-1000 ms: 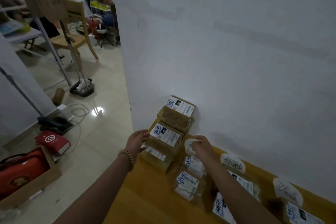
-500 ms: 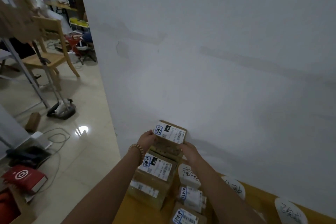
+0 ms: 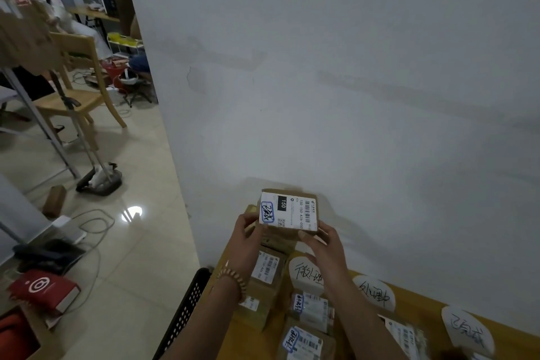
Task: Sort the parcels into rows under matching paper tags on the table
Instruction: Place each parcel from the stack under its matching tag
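In the head view, a small brown cardboard parcel with a white shipping label (image 3: 287, 211) is held up at the far left corner of the yellow wooden table (image 3: 420, 305), close against the white wall (image 3: 350, 82). The parcel's left edge is gripped by the left hand (image 3: 247, 238), fingers curled round it, with a beaded bracelet (image 3: 233, 280) seen on that wrist. Its lower right corner is pinched by the right hand (image 3: 324, 245), thumb on the label and fingers beneath. A handwritten mark circled in blue and a black patch reading 150 are shown on the label.

Beneath the left hand, a stack of labelled brown parcels (image 3: 267, 275) is seen at the table's left end. Just beside it, a white oval paper tag with handwriting (image 3: 306, 273) lies on the table, with two more labelled parcels (image 3: 311, 305) lined up nearer the camera below it. Further right, a second paper tag (image 3: 375, 292) and a third paper tag (image 3: 467, 330) are laid along the wall, and a parcel in clear wrapping (image 3: 404, 336) is placed between them.

On the tiled floor to the left, a red book (image 3: 43, 289), a wooden chair (image 3: 79, 88) and loose cables can be made out.
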